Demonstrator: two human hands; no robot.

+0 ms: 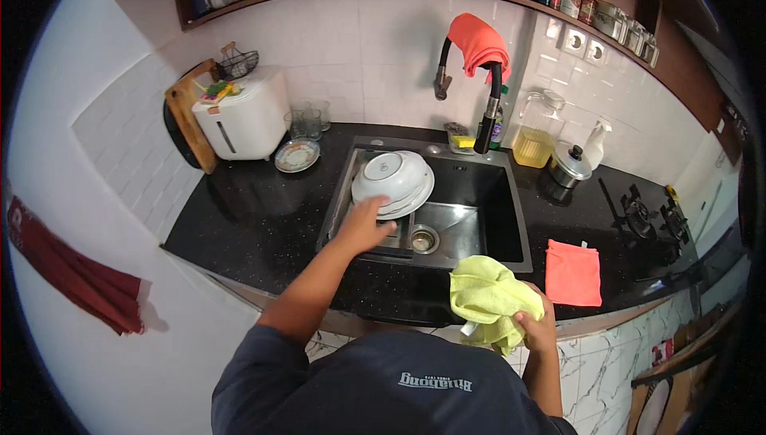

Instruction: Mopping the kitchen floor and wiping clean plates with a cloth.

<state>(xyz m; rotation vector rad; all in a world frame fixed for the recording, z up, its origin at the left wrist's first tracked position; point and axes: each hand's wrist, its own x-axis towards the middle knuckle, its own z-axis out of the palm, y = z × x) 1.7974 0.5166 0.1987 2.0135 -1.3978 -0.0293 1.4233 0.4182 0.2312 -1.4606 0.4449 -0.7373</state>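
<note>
My left hand (364, 228) reaches over the left part of the black sink (502, 214), thumb spread from the fingers. Its fingertips overlap the near rim of an upturned white bowl (386, 175); whether they touch it I cannot tell. That bowl rests upside down on white plates (422, 196), stacked over the sink's left side. In my right hand (540, 324) is a crumpled yellow-green cloth (494, 294), held in front of the sink's near right corner. A folded coral cloth (573, 273) lies on the counter to the right of that hand.
A black faucet (494, 100) with a coral cloth (479, 40) draped on it arches over the sink. Left stand a white container (245, 118), drinking glasses (311, 124) and a patterned plate (297, 155). Right are a glass pitcher (538, 136), a lidded pot (568, 166) and a hob (640, 214).
</note>
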